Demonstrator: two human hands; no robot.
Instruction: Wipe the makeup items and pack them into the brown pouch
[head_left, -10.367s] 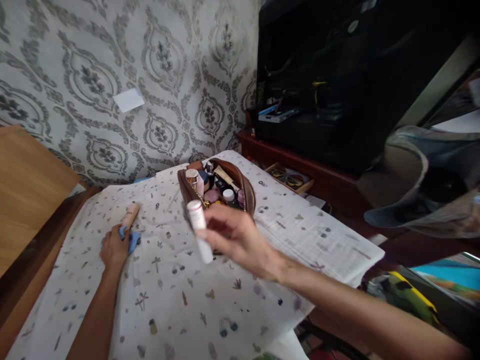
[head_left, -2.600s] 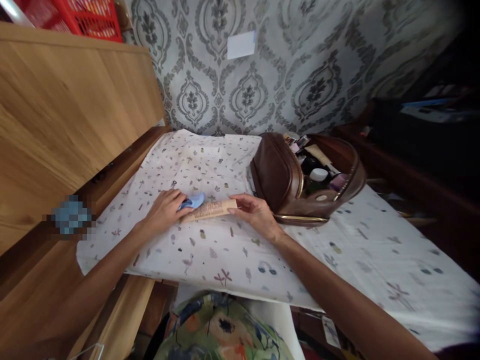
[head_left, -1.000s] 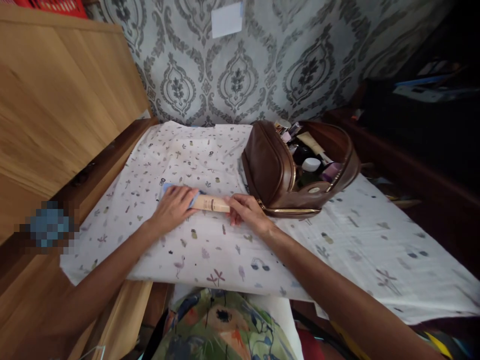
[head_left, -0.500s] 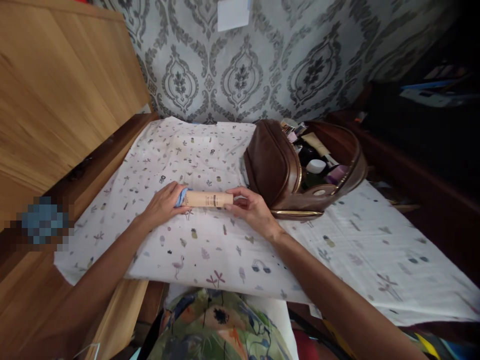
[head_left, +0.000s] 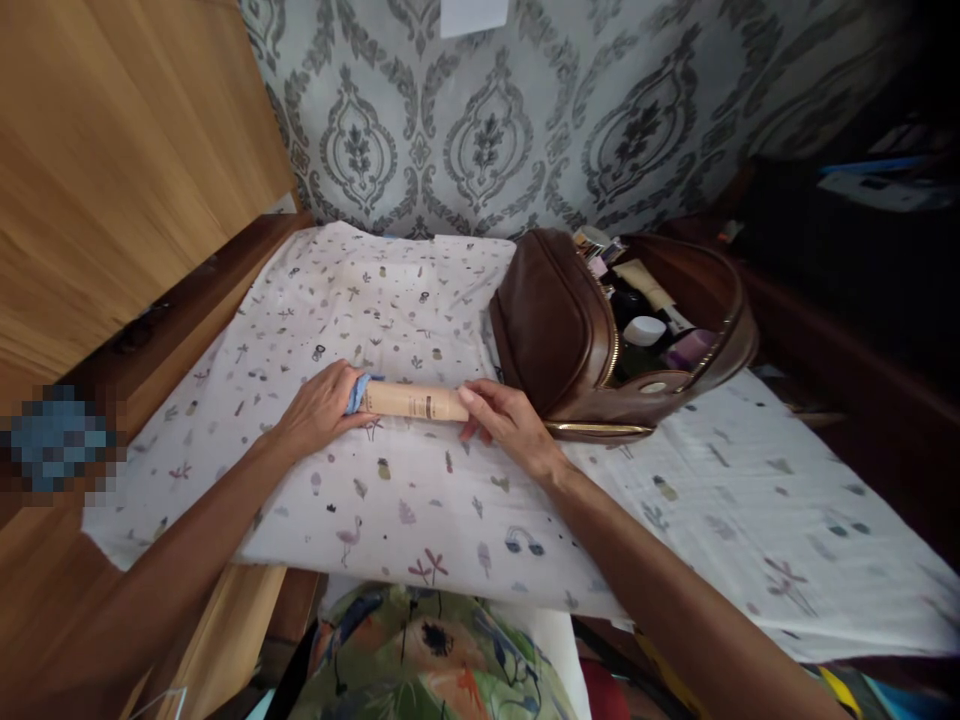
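A beige cosmetic tube (head_left: pixel 412 401) lies level between my two hands, just above the patterned cloth. My left hand (head_left: pixel 321 408) is closed around its left end, with a bit of blue cloth (head_left: pixel 358 392) bunched between the fingers and the tube. At the right end, my right hand (head_left: pixel 508 420) pinches the tube between thumb and fingers. Small print shows on the tube's side. To the right of my right hand stands an unzipped brown leather bag (head_left: pixel 559 320), filled with several cosmetics, among them a white-lidded jar (head_left: pixel 645 331) and a beige tube (head_left: pixel 643 284).
A white cloth (head_left: pixel 420 480) printed with small figures covers the table. Wooden furniture (head_left: pixel 135 150) rises on the left, and patterned wallpaper (head_left: pixel 487 140) is behind. A blurred-out blue patch (head_left: pixel 58 438) sits at the left edge. Dark objects (head_left: pixel 847 230) stand at the right.
My right thumb has come over onto the tube's right end and the fingers have gone beneath it. The tube's printed side has turned slightly. My left hand keeps its hold.
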